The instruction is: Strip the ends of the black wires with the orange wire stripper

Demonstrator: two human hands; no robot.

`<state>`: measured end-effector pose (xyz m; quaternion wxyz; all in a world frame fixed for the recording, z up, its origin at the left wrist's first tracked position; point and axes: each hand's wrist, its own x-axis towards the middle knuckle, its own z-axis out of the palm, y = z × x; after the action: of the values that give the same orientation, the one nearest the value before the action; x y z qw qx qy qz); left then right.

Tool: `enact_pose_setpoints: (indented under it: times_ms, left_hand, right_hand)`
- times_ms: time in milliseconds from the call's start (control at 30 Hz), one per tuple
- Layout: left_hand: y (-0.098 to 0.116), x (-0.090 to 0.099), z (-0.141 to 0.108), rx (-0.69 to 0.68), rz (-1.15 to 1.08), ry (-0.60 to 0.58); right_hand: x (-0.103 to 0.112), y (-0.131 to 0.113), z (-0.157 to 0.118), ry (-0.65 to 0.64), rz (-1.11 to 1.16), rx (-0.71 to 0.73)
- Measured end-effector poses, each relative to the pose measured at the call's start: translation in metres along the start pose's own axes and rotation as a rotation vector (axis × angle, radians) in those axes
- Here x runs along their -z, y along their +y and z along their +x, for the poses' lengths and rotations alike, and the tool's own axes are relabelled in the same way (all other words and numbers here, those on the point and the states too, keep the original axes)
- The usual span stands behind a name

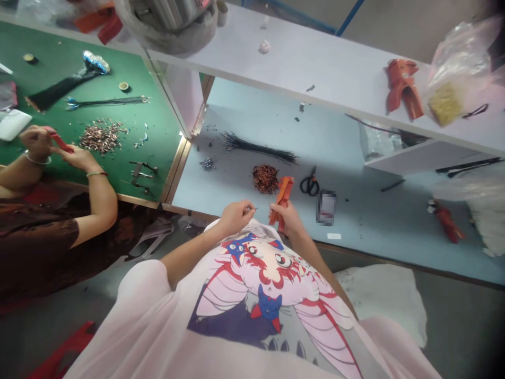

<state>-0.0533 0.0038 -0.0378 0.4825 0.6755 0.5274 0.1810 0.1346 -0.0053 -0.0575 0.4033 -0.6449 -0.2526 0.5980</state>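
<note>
At the front edge of the blue-grey table, my left hand (238, 217) pinches a thin dark piece, seemingly a wire, whose tip pokes out toward the right. My right hand (290, 217) is wrapped around the handles of an orange crimping tool (284, 190), its head pointing away from me. A small gap separates the wire tip from the tool. Just beyond the hands lies a heap of small copper-coloured terminals (265, 178). Behind it stretches a bundle of black wires (262, 148). Black-handled scissors (310, 184) rest right of the tool.
A blurred-out rectangular object (326, 207) and a white label (334, 236) lie at right. A white shelf (315, 68) spans the back, bearing another orange tool (404, 88). At the left green table (118, 181), a co-worker's hands (79, 157) hold a red tool.
</note>
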Motion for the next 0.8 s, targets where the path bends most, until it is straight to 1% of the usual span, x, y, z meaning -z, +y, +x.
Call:
enact_pose_setpoints:
  times_ms: [33,100,167,233,333,400,500,567,633,700,733,767,800]
  left_hand:
    - [0.0,0.002,-0.001,0.009,-0.019,0.007]
    - [0.0,0.004,-0.002,0.016,-0.05,0.022]
    - [0.0,0.005,0.0,0.01,-0.089,0.044]
    - [-0.001,0.004,0.002,0.003,-0.154,0.081]
    - [0.0,0.0,0.008,0.004,-0.293,0.117]
    - [0.002,-0.001,0.012,0.002,-0.392,0.131]
    - [0.006,0.001,0.014,0.003,-0.513,0.199]
    - [0.006,0.005,0.015,0.01,-0.558,0.252]
    - [0.004,0.01,0.015,0.013,-0.576,0.294]
    - [0.0,0.015,0.016,0.017,-0.571,0.337]
    - [-0.003,0.018,0.017,0.021,-0.561,0.358]
    - [-0.005,0.019,0.017,0.024,-0.549,0.374]
    - [-0.007,0.021,0.018,0.026,-0.539,0.382]
  right_hand:
    - [0.005,0.001,0.0,-0.036,0.091,-0.075]
    - [0.014,0.004,-0.003,-0.082,0.214,-0.152]
    - [0.021,0.009,-0.009,-0.105,0.279,-0.184]
    - [0.023,0.014,-0.014,-0.12,0.324,-0.184]
    - [0.019,0.02,-0.017,-0.107,0.342,-0.177]
    - [0.014,0.022,-0.018,-0.105,0.326,-0.203]
    - [0.004,0.022,-0.019,-0.114,0.331,-0.243]
    - [0.0,0.022,-0.019,-0.06,0.365,-0.236]
    - [-0.001,0.022,-0.018,0.054,0.399,-0.193]
    - [0.002,0.021,-0.015,0.164,0.391,-0.121]
    - [0.005,0.02,-0.014,0.192,0.365,-0.085]
    - [0.009,0.019,-0.014,0.192,0.331,-0.057]
    - [0.013,0.017,-0.014,0.163,0.298,-0.042]
